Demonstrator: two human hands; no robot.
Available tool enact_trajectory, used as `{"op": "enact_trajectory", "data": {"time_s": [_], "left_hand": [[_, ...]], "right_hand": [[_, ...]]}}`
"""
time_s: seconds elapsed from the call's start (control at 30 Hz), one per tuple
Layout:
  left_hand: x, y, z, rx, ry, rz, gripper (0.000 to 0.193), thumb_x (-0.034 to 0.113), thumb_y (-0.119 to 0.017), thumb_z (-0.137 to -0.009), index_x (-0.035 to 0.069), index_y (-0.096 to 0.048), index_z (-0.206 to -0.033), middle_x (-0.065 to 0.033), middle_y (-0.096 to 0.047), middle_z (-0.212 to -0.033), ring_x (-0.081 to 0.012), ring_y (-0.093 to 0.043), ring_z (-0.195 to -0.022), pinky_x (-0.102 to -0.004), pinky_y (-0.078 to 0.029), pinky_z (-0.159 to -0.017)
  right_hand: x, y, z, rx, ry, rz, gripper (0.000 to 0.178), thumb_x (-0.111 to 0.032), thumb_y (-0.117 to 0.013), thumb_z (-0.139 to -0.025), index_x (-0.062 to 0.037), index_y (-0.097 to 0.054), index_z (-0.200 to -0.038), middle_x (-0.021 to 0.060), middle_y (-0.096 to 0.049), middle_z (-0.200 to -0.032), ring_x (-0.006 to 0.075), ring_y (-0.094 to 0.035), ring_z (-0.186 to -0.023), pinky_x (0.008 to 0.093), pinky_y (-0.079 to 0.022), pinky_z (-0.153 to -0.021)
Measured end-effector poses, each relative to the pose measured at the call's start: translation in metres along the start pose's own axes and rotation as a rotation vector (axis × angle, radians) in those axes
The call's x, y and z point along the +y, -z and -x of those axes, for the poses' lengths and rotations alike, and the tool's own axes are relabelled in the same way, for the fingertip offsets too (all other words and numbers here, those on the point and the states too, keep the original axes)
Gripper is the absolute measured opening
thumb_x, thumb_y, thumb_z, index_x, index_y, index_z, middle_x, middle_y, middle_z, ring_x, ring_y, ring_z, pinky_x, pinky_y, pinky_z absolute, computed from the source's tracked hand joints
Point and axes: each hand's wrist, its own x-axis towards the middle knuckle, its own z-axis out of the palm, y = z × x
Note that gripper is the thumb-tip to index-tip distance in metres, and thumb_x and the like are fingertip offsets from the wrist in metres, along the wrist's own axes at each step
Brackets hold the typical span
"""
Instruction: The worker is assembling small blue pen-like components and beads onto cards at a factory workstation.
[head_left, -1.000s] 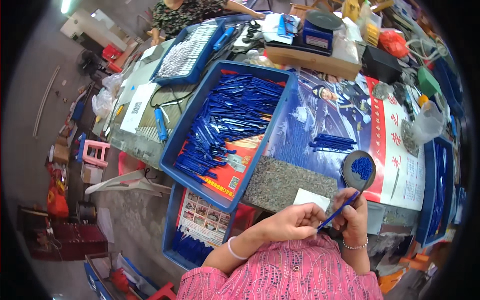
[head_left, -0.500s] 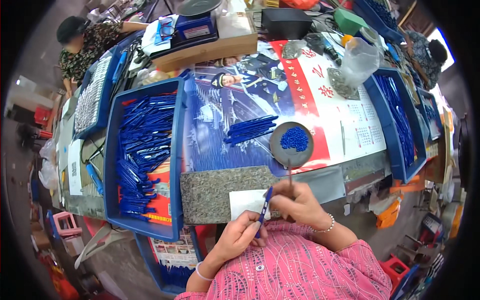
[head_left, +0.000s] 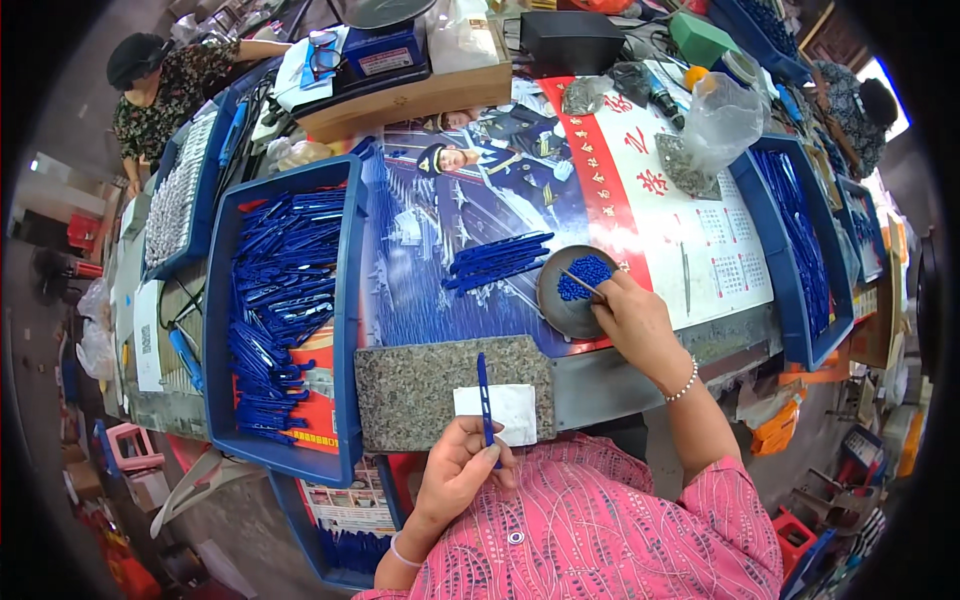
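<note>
My left hand [head_left: 462,468] is closed around a slim blue pen barrel [head_left: 484,388], which points up over a folded white paper [head_left: 514,412] on a speckled stone slab [head_left: 410,385]. Farther right, my right hand [head_left: 642,325] pinches a thin brownish stick [head_left: 582,284]. Its far end reaches into small blue pellets [head_left: 585,268] in a round grey dish [head_left: 560,318]. The hand is at the dish's right rim. A loose bunch of similar blue barrels [head_left: 495,262] lies just left of the dish.
A blue crate [head_left: 357,290] full of blue barrels stands on the left, and another blue crate [head_left: 812,345] on the right. A printed poster [head_left: 420,220] covers the tabletop. At the back sits a wooden box [head_left: 410,98]. A co-worker [head_left: 175,85] is at far left.
My right hand has moved from beside the pen barrel, forward and right to the dish, bringing the stick to the pellets. The pen barrel in my left hand now stands more upright.
</note>
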Motion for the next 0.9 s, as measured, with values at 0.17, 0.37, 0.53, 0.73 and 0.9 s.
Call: {"op": "enact_trajectory", "data": {"time_s": [0.17, 0.37, 0.53, 0.73, 0.9], "left_hand": [[0.001, 0.002, 0.008, 0.056, 0.023, 0.017, 0.022, 0.001, -0.043, -0.089, -0.003, -0.04, -0.111, -0.0142, -0.058, -0.083, -0.0193, -0.06, -0.066, -0.0294, -0.051, -0.061], [0.001, 0.004, 0.006, 0.005, -0.015, 0.001, 0.022, 0.0, -0.043, -0.09, -0.004, -0.041, -0.111, -0.0122, -0.059, -0.083, -0.0172, -0.06, -0.066, -0.0276, -0.05, -0.061], [-0.001, 0.006, 0.007, 0.0, -0.025, 0.009, 0.022, 0.0, -0.043, -0.09, -0.004, -0.041, -0.112, -0.0118, -0.058, -0.082, -0.017, -0.06, -0.066, -0.0263, -0.05, -0.059], [0.001, 0.008, 0.005, 0.017, -0.029, -0.007, 0.022, 0.003, -0.043, -0.09, -0.003, -0.042, -0.111, -0.0117, -0.058, -0.08, -0.0172, -0.06, -0.064, -0.0259, -0.049, -0.057], [0.004, 0.002, -0.004, -0.003, 0.025, 0.002, 0.021, 0.004, -0.044, -0.091, -0.003, -0.042, -0.111, -0.0112, -0.059, -0.079, -0.0154, -0.059, -0.062, -0.0249, -0.049, -0.056]], "right_hand": [[-0.001, -0.008, -0.009, -0.093, 0.034, 0.137, 0.007, -0.008, -0.057, -0.076, -0.0031, -0.054, -0.08, 0.0145, -0.053, -0.078, 0.0334, -0.057, -0.069, 0.0421, -0.046, -0.062], [-0.004, -0.002, -0.015, -0.205, 0.042, 0.245, 0.009, -0.007, -0.054, -0.073, -0.0023, -0.049, -0.077, 0.0179, -0.054, -0.079, 0.0368, -0.056, -0.069, 0.0458, -0.044, -0.062], [-0.003, 0.0, -0.02, -0.186, 0.192, 0.238, 0.008, -0.002, -0.055, -0.07, 0.001, -0.051, -0.076, 0.0185, -0.053, -0.076, 0.0345, -0.056, -0.062, 0.0409, -0.047, -0.057], [-0.016, 0.015, 0.001, -0.072, -0.162, -0.579, 0.009, 0.003, -0.059, -0.072, 0.0015, -0.052, -0.075, 0.008, -0.059, -0.073, 0.0122, -0.053, -0.051, 0.0218, -0.043, -0.049], [-0.042, 0.021, 0.018, -0.135, -0.347, -1.241, 0.01, 0.003, -0.058, -0.073, -0.0008, -0.049, -0.072, 0.0128, -0.061, -0.076, 0.0078, -0.049, -0.044, 0.019, -0.04, -0.041]]}}
